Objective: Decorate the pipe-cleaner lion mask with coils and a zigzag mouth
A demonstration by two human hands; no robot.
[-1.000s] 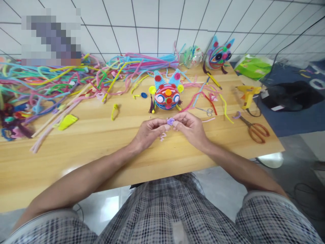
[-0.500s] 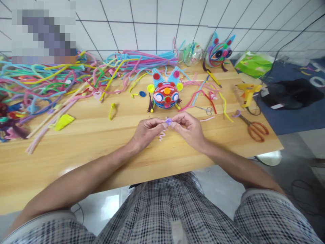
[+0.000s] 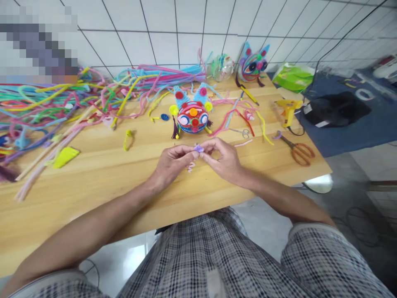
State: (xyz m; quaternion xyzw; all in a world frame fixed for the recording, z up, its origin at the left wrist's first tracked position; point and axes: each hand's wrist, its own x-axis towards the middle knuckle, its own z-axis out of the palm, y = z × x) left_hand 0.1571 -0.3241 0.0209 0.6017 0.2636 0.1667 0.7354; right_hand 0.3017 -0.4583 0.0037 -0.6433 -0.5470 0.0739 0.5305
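A small purple piece (image 3: 199, 148) is pinched between the fingertips of both hands, over the wooden table (image 3: 155, 207). My left hand (image 3: 173, 162) grips it from the left, my right hand (image 3: 222, 159) from the right. Just below the fingertips shows a pale pink wavy strip (image 3: 191, 166); whether a hand touches it is unclear. Behind the hands stands a colourful round animal head (image 3: 192, 117) with blue ears and red spots. Small silver scissors (image 3: 243, 133) lie to the right of it.
Heaped fuzzy stems (image 3: 46, 99) cover the back left. A second animal head (image 3: 254, 66) stands at the back right. On the right are a yellow glue gun (image 3: 288, 111), orange-handled scissors (image 3: 300, 152) and a green packet (image 3: 294, 77). A yellow piece (image 3: 66, 157) lies at left.
The whole view has shifted, so the table items appear further left. Both hands still pinch the purple piece, which looks slightly turned between the fingertips.
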